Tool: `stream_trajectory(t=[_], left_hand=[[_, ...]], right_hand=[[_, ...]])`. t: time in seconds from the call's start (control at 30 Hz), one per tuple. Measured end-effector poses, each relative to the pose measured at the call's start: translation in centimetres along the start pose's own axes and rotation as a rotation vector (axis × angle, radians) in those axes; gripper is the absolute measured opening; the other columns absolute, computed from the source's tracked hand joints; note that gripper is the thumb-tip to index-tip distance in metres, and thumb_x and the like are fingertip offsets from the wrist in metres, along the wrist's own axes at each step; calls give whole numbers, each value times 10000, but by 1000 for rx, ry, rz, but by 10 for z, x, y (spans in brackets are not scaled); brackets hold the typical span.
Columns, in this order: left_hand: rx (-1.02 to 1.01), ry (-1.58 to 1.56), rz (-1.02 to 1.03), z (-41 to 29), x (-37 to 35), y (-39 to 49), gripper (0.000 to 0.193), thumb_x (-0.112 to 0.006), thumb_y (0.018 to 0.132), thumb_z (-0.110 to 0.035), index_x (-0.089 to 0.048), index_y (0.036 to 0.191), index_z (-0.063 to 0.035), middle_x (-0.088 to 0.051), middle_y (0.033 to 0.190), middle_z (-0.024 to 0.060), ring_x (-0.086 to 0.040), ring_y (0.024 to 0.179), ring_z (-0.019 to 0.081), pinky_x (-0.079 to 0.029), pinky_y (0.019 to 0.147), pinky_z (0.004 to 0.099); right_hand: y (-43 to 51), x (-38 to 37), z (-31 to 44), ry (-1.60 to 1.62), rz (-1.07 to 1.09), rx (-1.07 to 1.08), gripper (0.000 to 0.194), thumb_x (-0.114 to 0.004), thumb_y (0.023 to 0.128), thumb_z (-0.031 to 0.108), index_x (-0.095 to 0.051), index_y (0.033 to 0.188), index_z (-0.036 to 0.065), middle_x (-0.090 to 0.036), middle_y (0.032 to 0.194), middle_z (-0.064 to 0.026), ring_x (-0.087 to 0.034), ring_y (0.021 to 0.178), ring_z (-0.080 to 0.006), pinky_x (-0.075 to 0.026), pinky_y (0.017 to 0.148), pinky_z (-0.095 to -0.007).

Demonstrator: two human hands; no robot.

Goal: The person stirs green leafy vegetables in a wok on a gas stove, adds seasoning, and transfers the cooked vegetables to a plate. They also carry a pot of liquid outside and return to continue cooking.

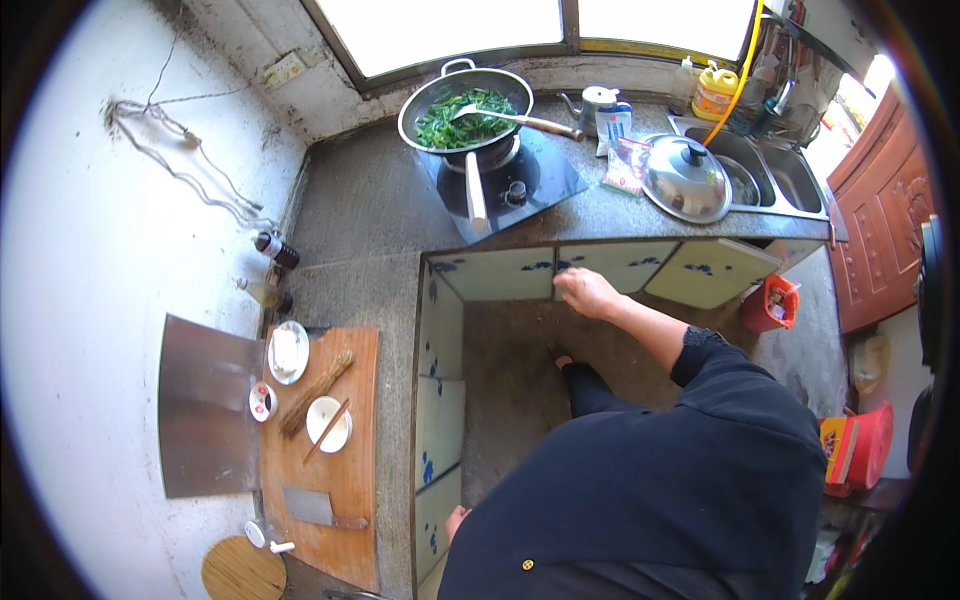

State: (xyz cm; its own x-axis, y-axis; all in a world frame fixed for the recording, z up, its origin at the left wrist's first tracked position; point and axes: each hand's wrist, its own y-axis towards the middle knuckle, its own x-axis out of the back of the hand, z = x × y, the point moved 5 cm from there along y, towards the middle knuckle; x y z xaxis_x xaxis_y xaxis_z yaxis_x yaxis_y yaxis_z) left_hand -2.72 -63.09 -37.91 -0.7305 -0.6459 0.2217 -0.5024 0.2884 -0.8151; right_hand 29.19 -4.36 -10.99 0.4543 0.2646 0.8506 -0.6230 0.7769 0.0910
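My right hand (589, 292) hangs in front of the pale cabinet doors (510, 276), below the counter's edge. Its fingers are curled together and nothing shows in them. Only part of my left hand (457, 519) peeks out beside my dark top, near the left-hand cabinets; its fingers are mostly hidden. Beyond the counter edge, a wok (411, 127) of leafy greens (457, 124) sits on a black cooktop (555, 180). A metal spatula with a wooden handle (551, 126) rests in the wok, its handle over the rim.
A domed lid (686, 191) lies beside the sink (787, 180). A kettle-like metal pot (592, 112) and seasoning bags (626, 165) stand near it. A cleaver (309, 506), bowl with chopsticks (330, 412) and plate (300, 367) rest on the wooden board (352, 465). A red bin (759, 311) stands right.
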Motion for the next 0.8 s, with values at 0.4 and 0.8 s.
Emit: stream_trajectory(t=[0.4,0.8], left_hand=[[-151,-315,132,-358,-218,-69,186,-559,941,-208,-539,1034,-48,-614,832,110,-622,721,213,-535,629,337],[-529,-34,570,-595,-353,-134,188,-526,961,-177,-548,1076,-31,-621,868,67,-608,732,135,-525,679,272]], right_hand=[[236,16,-70,-338,66,291,143,-608,780,196,-708,882,207,-555,1102,-82,-562,988,-290,-512,746,-376],[254,12,-71,-198,111,-54,224,-609,827,214,-609,984,55,-597,909,-193,-650,783,-339,-536,675,-438]])
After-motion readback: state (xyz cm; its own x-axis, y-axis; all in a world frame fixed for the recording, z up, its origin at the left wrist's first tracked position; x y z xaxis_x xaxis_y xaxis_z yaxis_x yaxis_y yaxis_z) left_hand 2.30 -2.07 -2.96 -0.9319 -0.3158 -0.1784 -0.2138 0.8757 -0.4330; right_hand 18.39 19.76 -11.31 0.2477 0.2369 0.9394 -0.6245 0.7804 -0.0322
